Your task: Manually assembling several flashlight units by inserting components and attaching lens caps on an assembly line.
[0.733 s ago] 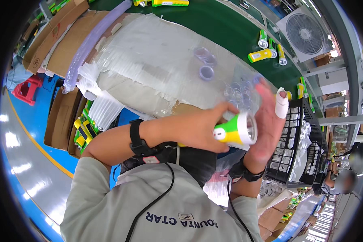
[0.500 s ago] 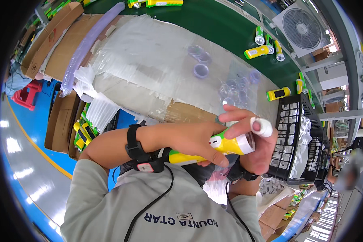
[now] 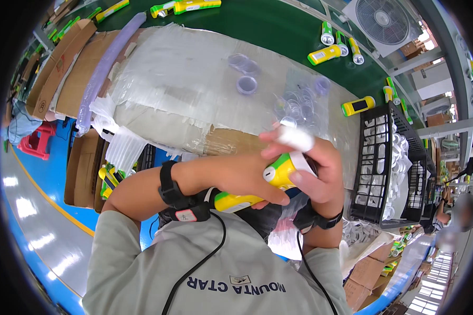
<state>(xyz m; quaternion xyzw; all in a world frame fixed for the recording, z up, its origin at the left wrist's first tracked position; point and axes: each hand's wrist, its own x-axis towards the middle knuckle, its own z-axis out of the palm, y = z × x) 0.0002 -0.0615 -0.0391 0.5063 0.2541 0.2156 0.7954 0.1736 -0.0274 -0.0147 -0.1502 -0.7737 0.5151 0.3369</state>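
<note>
Our left hand (image 3: pixel 249 174) gripped the yellow-green flashlight (image 3: pixel 281 171) just off centre toward four o'clock; our right hand (image 3: pixel 325 169) curled over its two-o'clock head end. We seemed to be working that end; turning it next called for a steady left grip.

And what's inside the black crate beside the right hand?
The black crate holds a heap of white parts; whatever lies deeper is covered by the topmost ones.

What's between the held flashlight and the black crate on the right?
Head view: the right hand, at the white end of the flashlight, then a strip of film-covered worktop.
</note>
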